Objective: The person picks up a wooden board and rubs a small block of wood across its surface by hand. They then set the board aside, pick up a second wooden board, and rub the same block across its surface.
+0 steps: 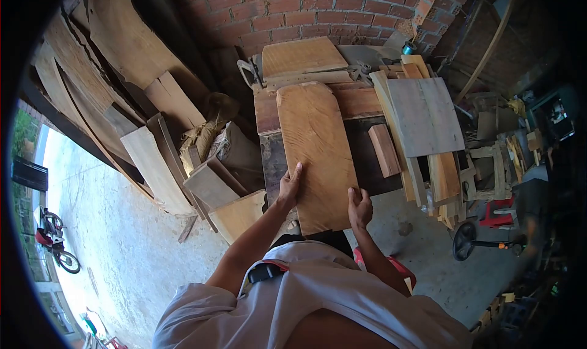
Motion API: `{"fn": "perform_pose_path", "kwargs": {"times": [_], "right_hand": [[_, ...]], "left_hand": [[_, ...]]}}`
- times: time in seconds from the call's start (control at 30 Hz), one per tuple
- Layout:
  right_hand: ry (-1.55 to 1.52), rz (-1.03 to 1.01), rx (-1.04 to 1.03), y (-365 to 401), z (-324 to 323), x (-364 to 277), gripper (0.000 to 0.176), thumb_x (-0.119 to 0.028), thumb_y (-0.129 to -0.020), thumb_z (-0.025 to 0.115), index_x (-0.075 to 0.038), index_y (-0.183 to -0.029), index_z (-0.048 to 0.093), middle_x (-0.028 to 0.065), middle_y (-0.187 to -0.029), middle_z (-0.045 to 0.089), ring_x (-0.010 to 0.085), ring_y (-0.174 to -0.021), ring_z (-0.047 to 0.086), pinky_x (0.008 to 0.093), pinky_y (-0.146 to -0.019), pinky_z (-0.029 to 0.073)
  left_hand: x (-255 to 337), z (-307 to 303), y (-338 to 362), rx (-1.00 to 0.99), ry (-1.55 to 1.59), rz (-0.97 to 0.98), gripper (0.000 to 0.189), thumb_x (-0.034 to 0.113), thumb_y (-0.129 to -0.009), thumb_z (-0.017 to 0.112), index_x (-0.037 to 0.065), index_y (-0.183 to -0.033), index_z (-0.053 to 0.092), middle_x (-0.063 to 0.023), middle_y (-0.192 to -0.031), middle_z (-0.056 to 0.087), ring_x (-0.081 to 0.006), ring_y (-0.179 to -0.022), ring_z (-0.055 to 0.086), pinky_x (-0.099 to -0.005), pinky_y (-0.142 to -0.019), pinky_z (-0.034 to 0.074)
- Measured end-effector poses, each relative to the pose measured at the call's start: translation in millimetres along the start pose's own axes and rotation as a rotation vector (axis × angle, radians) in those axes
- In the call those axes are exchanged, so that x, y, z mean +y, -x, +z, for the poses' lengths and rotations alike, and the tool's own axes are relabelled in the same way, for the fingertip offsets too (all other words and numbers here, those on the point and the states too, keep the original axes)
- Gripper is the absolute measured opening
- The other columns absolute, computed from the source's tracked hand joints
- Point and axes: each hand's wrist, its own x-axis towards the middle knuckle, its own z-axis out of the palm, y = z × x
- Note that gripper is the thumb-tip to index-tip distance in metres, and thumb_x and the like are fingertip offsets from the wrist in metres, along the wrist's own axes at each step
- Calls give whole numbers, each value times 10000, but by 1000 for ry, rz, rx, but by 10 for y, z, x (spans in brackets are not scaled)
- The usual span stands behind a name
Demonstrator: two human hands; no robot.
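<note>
A long wooden board [317, 147] with a rounded far end and wavy grain lies over the workbench [275, 159], its near end close to my body. My left hand [290, 185] grips its left edge, thumb on the top face and fingers out of sight beneath. On the opposite edge, near the close right corner, my right hand [360, 207] is closed with the thumb on top. To the right of the board, a small reddish wooden block [384, 150] sits on the dark part of the bench.
Planks [422, 117] are stacked at the bench's right side. Another board [304, 57] lies at the back before a brick wall [306, 10]. Large slabs [122, 37] lean on the left beside a sack [235, 146]. A red stool [496, 213] stands right; a motorcycle [56, 239] is far left.
</note>
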Motion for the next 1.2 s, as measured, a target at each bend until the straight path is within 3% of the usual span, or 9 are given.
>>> {"fn": "perform_pose_path", "kwargs": {"times": [0.1, 0.27, 0.33, 0.43, 0.6, 0.7, 0.93, 1.0, 1.2], "right_hand": [[-102, -14, 20, -172, 136, -57, 529, -553, -855, 586, -109, -1138, 645, 164, -1027, 689, 372, -965, 652, 460, -823, 501], [-104, 5, -3, -260, 285, -101, 477, -481, -876, 597, -95, -1155, 632, 183, -1032, 676, 390, -978, 634, 462, -828, 494], [-96, -112, 56, -313, 428, 85, 440, -434, -884, 606, -90, -1156, 629, 214, -1044, 656, 400, -995, 616, 461, -846, 483], [-36, -269, 121, -371, 403, 241, 329, -275, -877, 652, -84, -1143, 631, 240, -1036, 583, 393, -1006, 556, 450, -882, 437], [70, -638, 194, -822, -105, -37, 396, -144, -801, 710, -99, -1179, 602, 142, -1037, 486, 327, -1007, 496, 479, -867, 396], [456, -521, 404, -1311, -209, -7, 631, -242, -832, 695, -92, -1384, 427, 172, -1199, 485, 361, -1089, 483, 500, -912, 390], [491, -455, 89, -1529, -260, -58, 840, -285, -815, 717, -130, -1500, 258, 194, -1042, 498, 374, -962, 521, 486, -798, 452], [360, -492, 57, -1209, -272, -319, 856, -281, -815, 716, -128, -1509, 240, 192, -998, 487, 377, -924, 516, 467, -785, 455], [424, -721, -5, -189, 166, -539, 668, -265, -832, 642, -84, -1425, 392, 177, -970, 481, 332, -860, 501, 425, -750, 457]], "left_hand": [[100, 20, -272, 50, -163, 3, 536, 498, -895, 640, 35, -1159, 586, -77, -1055, 653, -158, -975, 609, -324, -869, 499], [111, 35, -478, 244, -645, 85, 630, 463, -905, 624, -58, -1240, 511, -195, -1108, 603, -324, -1016, 581, -407, -918, 453], [50, 104, -276, 370, -932, 382, 691, 396, -902, 624, -85, -1341, 396, -278, -1239, 459, -417, -1151, 447, -451, -1004, 370], [94, 64, -217, 257, -988, 336, 731, 355, -893, 625, -66, -1404, 316, -290, -1305, 349, -434, -1212, 346, -471, -1048, 308], [65, -12, -256, 272, -1065, 418, 716, 339, -856, 656, -70, -1372, 375, -272, -1222, 408, -430, -1166, 382, -477, -1018, 336], [182, 2, -205, 279, -1098, 315, 683, 328, -851, 653, -66, -1352, 408, -273, -1199, 424, -429, -1141, 410, -476, -996, 358], [293, -270, -272, -58, -1299, 313, 628, 311, -860, 637, -46, -1332, 428, -264, -1157, 464, -429, -1037, 495, -471, -936, 411], [551, -3, 66, 175, -1545, 733, 664, 321, -885, 615, -36, -1387, 366, -257, -1149, 474, -429, -1000, 528, -454, -927, 421], [61, 654, 154, -142, -1295, 491, 818, 384, -949, 461, -60, -1494, 43, -252, -1241, 478, -397, -1070, 545, -453, -909, 404]]}}
